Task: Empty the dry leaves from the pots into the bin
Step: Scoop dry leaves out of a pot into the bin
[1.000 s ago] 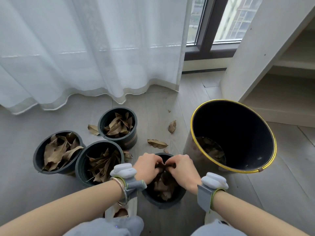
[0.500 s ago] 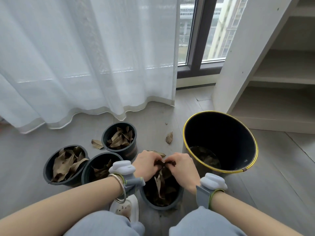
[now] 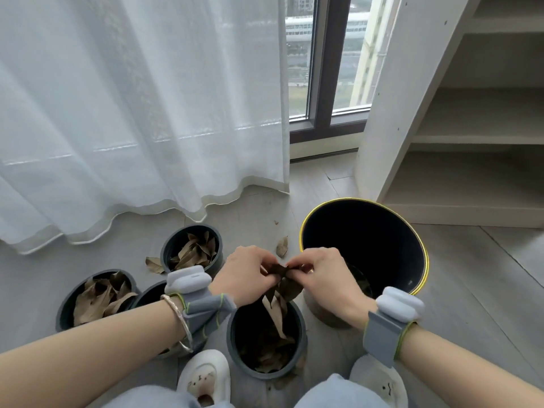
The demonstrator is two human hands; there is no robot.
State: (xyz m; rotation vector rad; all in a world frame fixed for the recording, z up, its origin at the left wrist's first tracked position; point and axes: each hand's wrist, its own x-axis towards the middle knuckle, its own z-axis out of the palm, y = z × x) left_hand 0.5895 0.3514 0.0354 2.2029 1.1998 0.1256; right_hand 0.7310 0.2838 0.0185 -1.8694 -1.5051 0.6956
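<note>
Both our hands are up over the near pot (image 3: pixel 266 343), working together on one clump of dry leaves (image 3: pixel 281 285). Our left hand (image 3: pixel 245 276) has its fingers curled in tight around the top of the clump, and our right hand (image 3: pixel 325 279) pinches the same bunch from the other side, fingers bent in against it. The leaves hang down from that shared grip, their tips dangling into the mouth of the near pot, which sits on the floor between our two white slippers and has more brown leaves at its bottom.

Just to the right stands the bin (image 3: pixel 365 251), black inside with a yellow rim, touching distance from our right hand, a few leaves showing low inside it.

Off to the left, three more pots: the far pot (image 3: pixel 192 248) full of leaves, the left pot (image 3: pixel 97 298) likewise heaped, and one mostly hidden behind our left wrist. A loose leaf (image 3: pixel 282 246) lies on the floor between far pot and bin, another (image 3: pixel 154 265) beside the far pot.
</note>
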